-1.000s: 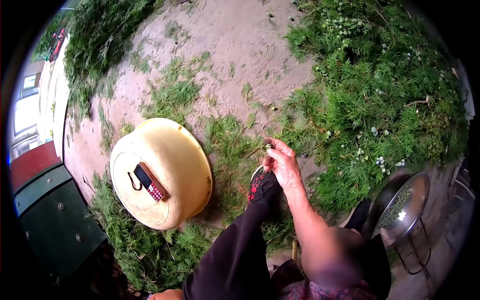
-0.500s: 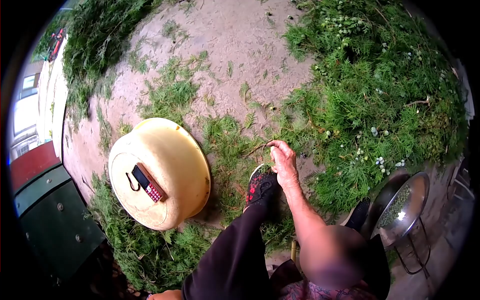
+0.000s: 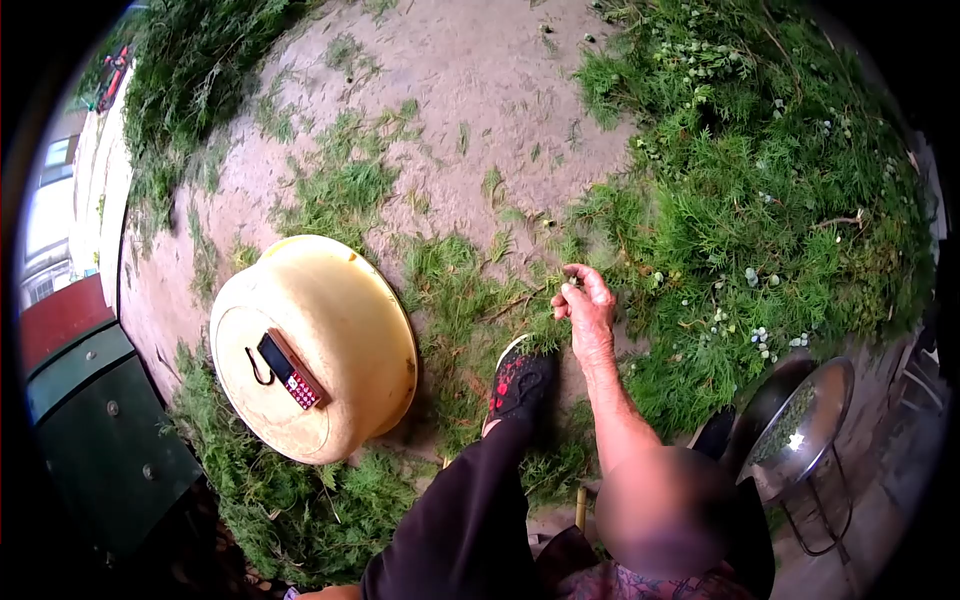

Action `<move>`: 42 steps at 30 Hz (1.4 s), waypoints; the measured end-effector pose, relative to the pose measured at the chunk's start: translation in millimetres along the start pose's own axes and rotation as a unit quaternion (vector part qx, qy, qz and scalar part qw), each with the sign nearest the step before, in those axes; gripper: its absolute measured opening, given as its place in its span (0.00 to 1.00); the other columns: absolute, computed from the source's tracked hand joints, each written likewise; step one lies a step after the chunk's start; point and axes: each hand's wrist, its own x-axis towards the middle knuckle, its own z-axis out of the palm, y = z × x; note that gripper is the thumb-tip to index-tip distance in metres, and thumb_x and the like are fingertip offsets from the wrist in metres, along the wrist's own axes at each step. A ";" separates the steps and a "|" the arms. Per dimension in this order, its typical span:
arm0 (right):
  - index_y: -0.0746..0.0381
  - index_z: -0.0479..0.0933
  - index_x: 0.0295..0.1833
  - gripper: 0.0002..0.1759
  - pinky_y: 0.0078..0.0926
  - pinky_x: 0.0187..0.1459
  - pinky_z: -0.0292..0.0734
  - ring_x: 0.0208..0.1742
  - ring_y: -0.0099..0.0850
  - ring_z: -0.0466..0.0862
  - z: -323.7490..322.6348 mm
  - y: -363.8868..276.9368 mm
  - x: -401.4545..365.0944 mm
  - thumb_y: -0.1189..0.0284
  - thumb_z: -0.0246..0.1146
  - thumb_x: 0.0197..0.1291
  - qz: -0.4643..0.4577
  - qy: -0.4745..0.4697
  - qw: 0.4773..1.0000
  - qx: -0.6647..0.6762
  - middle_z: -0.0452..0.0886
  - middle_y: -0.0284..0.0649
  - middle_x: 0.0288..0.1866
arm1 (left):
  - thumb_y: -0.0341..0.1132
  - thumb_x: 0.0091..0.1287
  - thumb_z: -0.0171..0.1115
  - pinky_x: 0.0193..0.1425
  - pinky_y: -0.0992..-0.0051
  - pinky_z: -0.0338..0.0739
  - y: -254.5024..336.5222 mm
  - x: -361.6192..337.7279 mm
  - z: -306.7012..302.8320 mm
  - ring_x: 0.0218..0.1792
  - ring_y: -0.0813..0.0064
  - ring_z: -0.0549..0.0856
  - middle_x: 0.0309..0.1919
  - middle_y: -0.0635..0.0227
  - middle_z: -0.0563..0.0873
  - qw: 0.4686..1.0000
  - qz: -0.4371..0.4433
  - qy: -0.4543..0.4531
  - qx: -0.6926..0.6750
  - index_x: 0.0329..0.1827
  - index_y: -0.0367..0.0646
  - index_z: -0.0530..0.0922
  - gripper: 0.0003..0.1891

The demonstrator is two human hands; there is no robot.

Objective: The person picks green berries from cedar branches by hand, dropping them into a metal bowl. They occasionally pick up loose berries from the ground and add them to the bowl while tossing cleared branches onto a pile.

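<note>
My right hand point(image 3: 588, 308) is raised just above my shoe point(image 3: 522, 380), with its fingers curled and pinched together. A small green conifer sprig point(image 3: 561, 288) shows at the fingertips, partly hidden by them. Loose cuttings point(image 3: 470, 300) lie on the ground below and beside that hand. Only a strip of my left hand point(image 3: 332, 593) shows at the bottom edge, by my dark trouser leg, and its fingers are out of sight.
An upturned yellow basin point(image 3: 345, 330) stands at left with a mobile phone point(image 3: 290, 370) on it. A large heap of conifer branches point(image 3: 770, 220) bearing pale berries fills the right. A metal bowl point(image 3: 840, 400) of small green bits sits on a stand. Dark green panels point(image 3: 110, 440) stand at far left.
My right hand has moved slightly right and up, and its fingers have turned, staying curled. The view has shifted a little; the basin and phone rest as before.
</note>
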 end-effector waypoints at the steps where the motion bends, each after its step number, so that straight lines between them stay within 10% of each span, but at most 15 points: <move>1: 0.64 0.73 0.44 0.10 0.14 0.22 0.71 0.24 0.19 0.76 1.8 -2.9 5.1 0.78 0.61 0.54 -0.007 -0.005 1.000 0.012 0.77 0.32 0.29 | 0.36 0.53 0.52 0.35 0.68 0.70 -0.7 -0.2 -0.3 0.30 0.63 0.78 0.27 0.60 0.79 1.000 0.000 0.000 0.000 0.43 0.31 0.76 0.18; 7: 0.66 0.75 0.47 0.11 0.16 0.18 0.71 0.22 0.21 0.78 29.3 -17.9 69.2 0.80 0.54 0.59 -0.104 0.051 0.977 -0.180 0.79 0.39 0.33 | 0.36 0.53 0.52 0.36 0.68 0.70 -6.9 1.6 -0.7 0.30 0.63 0.78 0.28 0.59 0.79 1.000 0.004 -0.003 0.001 0.43 0.31 0.76 0.19; 10: 0.67 0.78 0.37 0.09 0.35 0.35 0.75 0.33 0.46 0.79 30.0 -0.3 99.5 0.82 0.55 0.51 -0.347 0.058 0.826 -0.441 0.78 0.51 0.31 | 0.36 0.53 0.52 0.36 0.68 0.70 -10.5 3.7 -0.8 0.30 0.63 0.78 0.28 0.59 0.79 1.000 0.008 -0.005 0.004 0.43 0.31 0.76 0.19; 15: 0.66 0.73 0.34 0.07 0.41 0.34 0.74 0.36 0.50 0.77 24.6 11.1 97.5 0.83 0.58 0.47 -0.281 0.025 0.793 -0.540 0.73 0.53 0.38 | 0.36 0.53 0.52 0.36 0.68 0.70 -13.8 6.4 -2.2 0.31 0.62 0.78 0.28 0.59 0.79 1.000 0.021 -0.011 0.009 0.44 0.31 0.76 0.19; 18: 0.63 0.74 0.40 0.11 0.33 0.31 0.74 0.33 0.40 0.79 18.2 13.9 87.8 0.77 0.63 0.49 -0.341 0.001 0.837 -0.429 0.76 0.45 0.33 | 0.36 0.53 0.52 0.36 0.68 0.70 -12.5 6.0 -2.6 0.31 0.62 0.78 0.28 0.58 0.79 1.000 0.023 -0.011 0.010 0.44 0.31 0.75 0.19; 20: 0.63 0.74 0.43 0.10 0.30 0.29 0.75 0.30 0.35 0.80 19.0 -5.3 66.2 0.75 0.62 0.54 -0.099 -0.062 0.982 -0.151 0.77 0.41 0.34 | 0.36 0.53 0.52 0.36 0.67 0.70 -11.4 6.8 -3.2 0.31 0.62 0.78 0.28 0.58 0.79 1.000 0.025 -0.012 0.008 0.44 0.31 0.75 0.19; 21: 0.63 0.73 0.45 0.10 0.28 0.28 0.75 0.29 0.32 0.80 18.3 -13.2 53.8 0.74 0.61 0.56 0.030 -0.089 0.996 0.001 0.77 0.40 0.34 | 0.36 0.53 0.52 0.36 0.67 0.70 -11.0 7.1 -3.5 0.31 0.62 0.78 0.28 0.58 0.79 1.000 0.026 -0.013 0.009 0.44 0.31 0.75 0.19; 26: 0.61 0.73 0.46 0.07 0.24 0.25 0.74 0.28 0.29 0.80 -3.7 -19.9 15.2 0.74 0.57 0.62 0.075 -0.116 0.954 0.264 0.79 0.37 0.33 | 0.36 0.53 0.52 0.36 0.67 0.70 -1.9 10.0 -3.5 0.31 0.62 0.79 0.29 0.58 0.79 0.999 0.030 -0.019 0.013 0.44 0.30 0.75 0.19; 33: 0.66 0.74 0.46 0.08 0.20 0.23 0.77 0.26 0.26 0.80 -101.1 -96.0 -83.2 0.78 0.55 0.62 -0.167 0.134 0.973 0.090 0.79 0.39 0.35 | 0.36 0.53 0.52 0.37 0.67 0.71 15.6 11.9 -5.9 0.32 0.61 0.79 0.29 0.57 0.80 0.998 0.046 -0.027 0.025 0.45 0.30 0.75 0.20; 37: 0.67 0.72 0.50 0.12 0.15 0.26 0.73 0.28 0.23 0.78 -248.9 -132.4 -130.7 0.79 0.57 0.61 -0.314 0.443 0.828 -0.140 0.77 0.37 0.36 | 0.36 0.53 0.52 0.37 0.67 0.71 25.3 10.8 -7.7 0.32 0.61 0.79 0.29 0.57 0.80 0.997 0.059 -0.033 0.027 0.45 0.30 0.75 0.20; 41: 0.65 0.70 0.56 0.22 0.19 0.29 0.74 0.32 0.26 0.78 -349.5 -128.9 -156.1 0.80 0.62 0.55 -0.152 0.610 0.672 -0.391 0.74 0.40 0.45 | 0.36 0.53 0.51 0.37 0.67 0.71 33.9 11.6 -8.5 0.32 0.61 0.79 0.29 0.57 0.80 0.997 0.067 -0.041 0.027 0.45 0.30 0.75 0.20; 42: 0.64 0.72 0.55 0.21 0.21 0.31 0.75 0.34 0.27 0.78 -341.0 -119.1 -150.7 0.81 0.62 0.54 -0.192 0.566 0.700 -0.390 0.73 0.41 0.47 | 0.35 0.53 0.51 0.37 0.67 0.71 34.5 12.1 -8.4 0.32 0.61 0.79 0.29 0.57 0.80 0.996 0.067 -0.043 0.028 0.46 0.30 0.75 0.20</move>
